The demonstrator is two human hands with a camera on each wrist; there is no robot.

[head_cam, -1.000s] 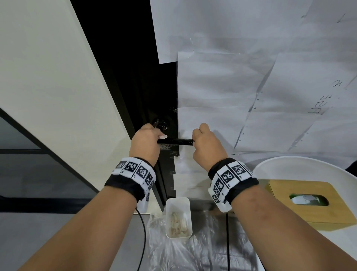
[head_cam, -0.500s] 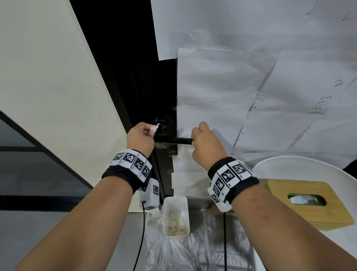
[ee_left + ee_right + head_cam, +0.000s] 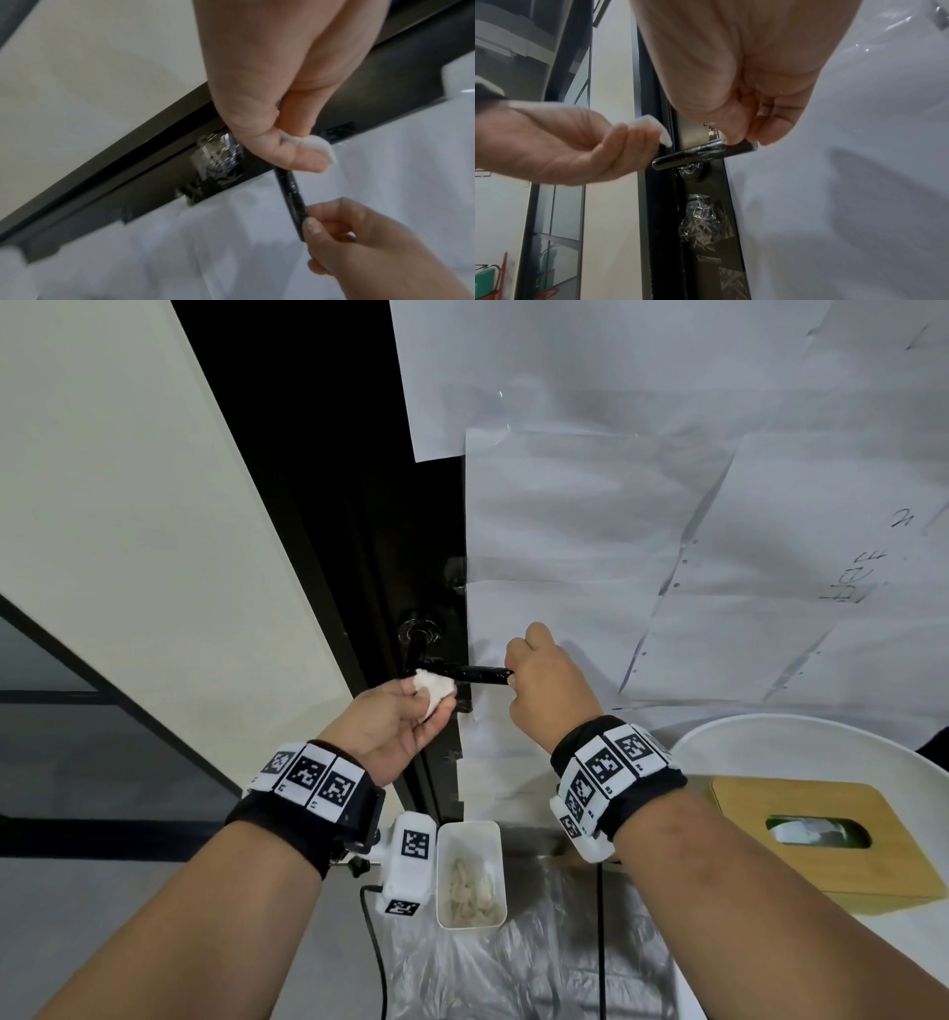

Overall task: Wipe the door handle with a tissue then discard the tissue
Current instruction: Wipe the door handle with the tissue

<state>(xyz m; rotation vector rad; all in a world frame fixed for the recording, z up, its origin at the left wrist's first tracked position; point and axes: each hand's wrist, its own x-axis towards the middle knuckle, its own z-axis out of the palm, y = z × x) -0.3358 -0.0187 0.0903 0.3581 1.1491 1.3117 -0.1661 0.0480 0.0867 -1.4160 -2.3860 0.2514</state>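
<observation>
From the head view, my left hand [image 3: 395,726] pinched the crumpled white tissue [image 3: 435,691] just below the black lever door handle [image 3: 464,673], whose tip my right hand [image 3: 547,683] gripped. The left wrist view blurred, so contact seemed absent. In the right wrist view, wiping looked done; discarding into the small white bin [image 3: 470,834] remained.

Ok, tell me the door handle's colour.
The door handle is glossy black, seen best in the right wrist view.

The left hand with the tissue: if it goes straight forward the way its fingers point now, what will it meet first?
Most likely the black door handle near its pivot end: the left hand holds the tissue just before it. Depth is unclear.
</observation>
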